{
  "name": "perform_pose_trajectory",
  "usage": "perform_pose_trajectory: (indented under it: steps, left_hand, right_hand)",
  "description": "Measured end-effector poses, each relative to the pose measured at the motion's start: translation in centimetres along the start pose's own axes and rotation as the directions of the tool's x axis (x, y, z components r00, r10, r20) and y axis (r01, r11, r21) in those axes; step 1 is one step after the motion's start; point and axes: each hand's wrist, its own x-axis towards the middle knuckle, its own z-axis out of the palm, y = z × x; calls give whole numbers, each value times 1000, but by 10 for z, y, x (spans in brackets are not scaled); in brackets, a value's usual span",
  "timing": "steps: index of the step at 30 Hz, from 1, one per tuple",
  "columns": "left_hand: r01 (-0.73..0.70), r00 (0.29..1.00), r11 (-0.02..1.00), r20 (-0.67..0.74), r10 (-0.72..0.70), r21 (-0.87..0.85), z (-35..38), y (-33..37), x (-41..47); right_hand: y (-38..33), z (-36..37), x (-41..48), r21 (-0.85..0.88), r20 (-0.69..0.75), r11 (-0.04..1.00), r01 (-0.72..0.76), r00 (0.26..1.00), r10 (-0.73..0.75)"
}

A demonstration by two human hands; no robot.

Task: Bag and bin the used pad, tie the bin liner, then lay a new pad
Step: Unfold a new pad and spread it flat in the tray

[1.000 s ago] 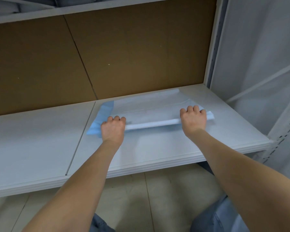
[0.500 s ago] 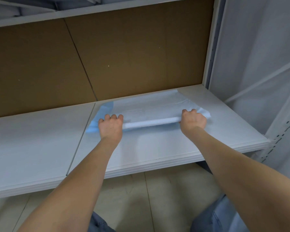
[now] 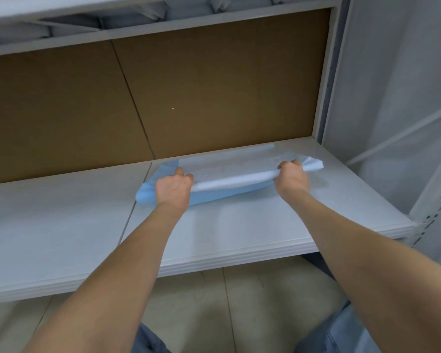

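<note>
A pad (image 3: 229, 169), white on top with a blue underside, lies at the back right of the white shelf (image 3: 239, 233). Its near edge is folded up and lifted, showing the blue backing along the front. My left hand (image 3: 173, 187) grips the folded edge near the pad's left end. My right hand (image 3: 290, 177) grips the same edge near the right end, where the corner is bunched. Both arms reach forward over the shelf.
A brown board (image 3: 189, 93) backs the shelf. An upper shelf rail (image 3: 163, 26) runs overhead. A white metal upright (image 3: 430, 212) with holes stands at the right. Tiled floor (image 3: 227, 301) and my knees show below the shelf's front edge.
Both hands curled round the pad's near edge and lifted it off the shelf, exposing more blue underside. The right corner has crumpled in my right hand.
</note>
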Motion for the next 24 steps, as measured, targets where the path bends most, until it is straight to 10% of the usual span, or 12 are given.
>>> perform_pose_trajectory:
  steps: [24]
  left_hand:
    - [11, 1000, 999, 26, -13, 53, 5, 11, -4]
  right_hand:
    - [5, 0, -12, -50, 74, 999, -6, 997, 9]
